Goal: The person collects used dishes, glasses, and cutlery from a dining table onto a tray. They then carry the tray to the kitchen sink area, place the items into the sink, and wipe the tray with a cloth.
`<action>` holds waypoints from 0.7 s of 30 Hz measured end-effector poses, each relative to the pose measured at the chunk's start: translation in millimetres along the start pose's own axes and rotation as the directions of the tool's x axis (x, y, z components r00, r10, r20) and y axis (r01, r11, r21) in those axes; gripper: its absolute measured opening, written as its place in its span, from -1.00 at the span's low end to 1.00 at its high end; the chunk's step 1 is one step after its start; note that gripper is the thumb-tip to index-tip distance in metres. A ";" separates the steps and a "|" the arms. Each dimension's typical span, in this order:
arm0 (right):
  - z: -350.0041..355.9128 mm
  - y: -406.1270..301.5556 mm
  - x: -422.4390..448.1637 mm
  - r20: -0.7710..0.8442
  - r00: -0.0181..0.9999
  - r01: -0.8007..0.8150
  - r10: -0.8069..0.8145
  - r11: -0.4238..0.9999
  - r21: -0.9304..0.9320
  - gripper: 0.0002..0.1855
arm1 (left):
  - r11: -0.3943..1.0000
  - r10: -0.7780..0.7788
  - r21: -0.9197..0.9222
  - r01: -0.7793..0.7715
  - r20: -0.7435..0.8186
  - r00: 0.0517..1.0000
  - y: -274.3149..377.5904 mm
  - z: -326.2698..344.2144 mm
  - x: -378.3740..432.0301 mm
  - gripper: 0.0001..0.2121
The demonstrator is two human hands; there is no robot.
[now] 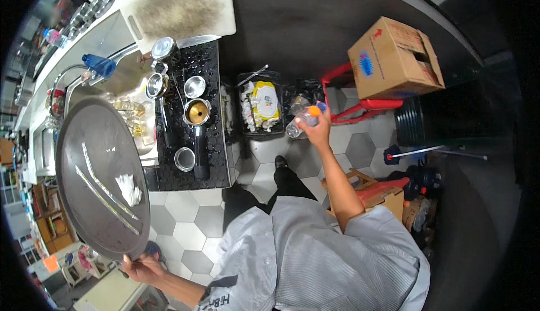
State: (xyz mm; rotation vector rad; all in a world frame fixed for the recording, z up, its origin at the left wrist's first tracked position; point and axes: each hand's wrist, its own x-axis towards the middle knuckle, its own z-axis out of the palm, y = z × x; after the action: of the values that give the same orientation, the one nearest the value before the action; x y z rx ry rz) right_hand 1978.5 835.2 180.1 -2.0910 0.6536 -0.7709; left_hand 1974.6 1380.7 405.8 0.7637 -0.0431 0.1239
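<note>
My left hand (pixel 145 269) grips the rim of a round dark serving tray (pixel 101 138), which is held out over the sink side. Two clear drinking straws (pixel 107 199) and a crumpled white tissue (pixel 129 190) lie on it. In my right hand (pixel 317 128) is a clear plastic bottle (pixel 307 118) with an orange cap; a blue cap shows beside it. That hand is above a black bin (pixel 310 86) with clear plastic inside. To its left stands another black bin (pixel 278 130) holding crumpled tissues and a yellow and white package (pixel 266 100).
A black counter mat (pixel 213 150) carries portafilters (pixel 197 112) and metal cups. A knife (pixel 198 41) lies by a stained cutting board (pixel 185 7). Glasses stand in the sink (pixel 147 142). At right, a cardboard box (pixel 392 62) rests on a red stool (pixel 382 104).
</note>
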 end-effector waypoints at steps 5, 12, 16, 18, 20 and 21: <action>85.3 47.1 50.4 0.378 0.913 0.166 -0.152 0.986 -0.006 -0.46 | 0.974 0.226 0.089 -0.208 -0.309 0.924 -18.8 25.5 -60.4 -0.67; 102.9 41.6 97.9 0.363 0.920 0.122 -0.148 0.988 0.093 -0.43 | 0.974 0.227 0.083 -0.213 -0.239 0.944 -21.5 43.9 -125.5 -0.52; 63.9 83.9 110.8 0.349 0.936 0.051 -0.057 0.998 0.026 -0.40 | 0.958 0.286 0.136 -0.253 -0.389 0.876 -24.8 58.4 -137.8 -0.63; 43.7 108.1 121.6 0.372 0.928 0.052 -0.021 0.996 -0.075 -0.36 | 0.961 0.275 0.131 -0.243 -0.374 0.886 -22.1 59.9 -139.2 -0.64; 33.7 135.5 133.9 0.415 0.909 0.021 0.032 0.992 -0.123 -0.28 | 0.960 0.273 0.158 -0.231 -0.360 0.892 -15.6 55.0 -139.8 -0.66; 34.5 147.3 138.0 0.429 0.901 0.013 0.066 0.984 -0.179 -0.24 | 0.970 0.236 0.126 -0.207 -0.286 0.929 -15.1 56.9 -137.4 -0.64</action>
State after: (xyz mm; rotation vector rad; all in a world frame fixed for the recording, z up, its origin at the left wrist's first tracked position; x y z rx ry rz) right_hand 2069.9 679.2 83.9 -2.3076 0.5135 -0.2148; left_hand 1840.6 1317.3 425.0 0.8255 0.1662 0.4593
